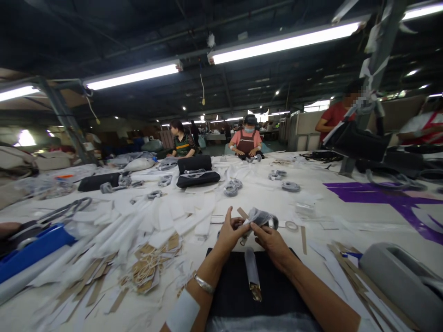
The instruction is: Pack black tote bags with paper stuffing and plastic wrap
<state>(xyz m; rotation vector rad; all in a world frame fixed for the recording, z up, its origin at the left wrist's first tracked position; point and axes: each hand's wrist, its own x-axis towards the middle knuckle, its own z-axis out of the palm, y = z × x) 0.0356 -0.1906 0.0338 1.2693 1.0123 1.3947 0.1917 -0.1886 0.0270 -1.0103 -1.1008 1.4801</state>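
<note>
Above a black bag [228,286] that lies in front of me, both hands are at a dark strap wrapped in clear film [259,217]. My left hand [230,233] pinches its left end between thumb and fingers. On the other side my right hand [273,242] grips it, thumb close to the left one. A small metal piece shows below the fingers. Down the middle of the bag runs a tab [252,267] in white wrapping, with a gold-coloured clasp [256,293] at its lower end. Clear film covers the bag's near part.
Brown tags with strings [147,267] and white paper strips [86,244] lie left. A grey tape dispenser [401,272] stands right, near card strips [356,276] and a tape roll [291,226]. Coiled wrapped straps [231,188] and black bags [197,179] lie farther back. Co-workers [246,138] are across the table.
</note>
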